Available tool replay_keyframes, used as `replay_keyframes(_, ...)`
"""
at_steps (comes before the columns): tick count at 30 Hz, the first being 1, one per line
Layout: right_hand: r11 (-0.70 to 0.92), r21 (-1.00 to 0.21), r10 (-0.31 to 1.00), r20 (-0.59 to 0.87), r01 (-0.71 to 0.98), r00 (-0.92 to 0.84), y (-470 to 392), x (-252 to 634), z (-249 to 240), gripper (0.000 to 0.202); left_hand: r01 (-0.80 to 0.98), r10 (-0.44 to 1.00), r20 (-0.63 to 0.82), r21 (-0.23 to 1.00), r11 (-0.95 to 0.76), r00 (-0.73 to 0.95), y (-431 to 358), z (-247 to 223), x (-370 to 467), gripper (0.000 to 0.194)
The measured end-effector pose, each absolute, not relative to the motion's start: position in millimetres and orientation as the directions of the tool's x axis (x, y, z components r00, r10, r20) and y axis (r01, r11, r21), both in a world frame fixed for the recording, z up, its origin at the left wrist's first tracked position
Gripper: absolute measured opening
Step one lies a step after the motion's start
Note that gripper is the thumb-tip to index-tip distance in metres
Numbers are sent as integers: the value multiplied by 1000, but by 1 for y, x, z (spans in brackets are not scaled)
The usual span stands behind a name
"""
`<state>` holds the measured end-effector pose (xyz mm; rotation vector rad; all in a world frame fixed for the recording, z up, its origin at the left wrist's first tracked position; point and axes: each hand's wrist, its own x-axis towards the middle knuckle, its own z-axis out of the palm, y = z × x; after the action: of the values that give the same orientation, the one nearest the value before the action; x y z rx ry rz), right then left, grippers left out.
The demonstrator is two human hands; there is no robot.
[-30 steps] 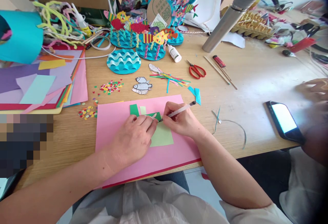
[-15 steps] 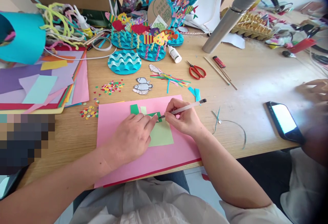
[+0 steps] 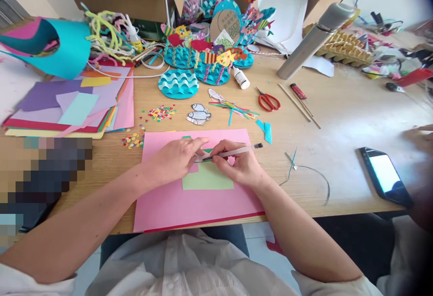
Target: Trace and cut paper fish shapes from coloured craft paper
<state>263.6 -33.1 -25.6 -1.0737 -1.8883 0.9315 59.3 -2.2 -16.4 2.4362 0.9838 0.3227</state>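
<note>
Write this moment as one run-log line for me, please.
left hand: over pink sheet | right hand: gripping white pen | near both: light-green paper | beyond: paper fish cutouts, red-handled scissors

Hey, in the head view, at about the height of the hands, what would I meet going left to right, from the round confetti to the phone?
Multicoloured round paper confetti, the left hand, the right hand holding a slim white pen, a thin grey-and-teal strand, a black rectangular phone with a lit screen.
</note>
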Motion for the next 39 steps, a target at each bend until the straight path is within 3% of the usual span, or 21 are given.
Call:
replay_keyframes(18,363,-833,906,211,418,-366,-36,252,-33,9,523,691,125,562,-641,712,3,-27,58,42)
replay_keyframes(39,425,-796,878,247,431,-410,-38,249,-33,12,536,692,120,545,-645,712,4,-25,58,41)
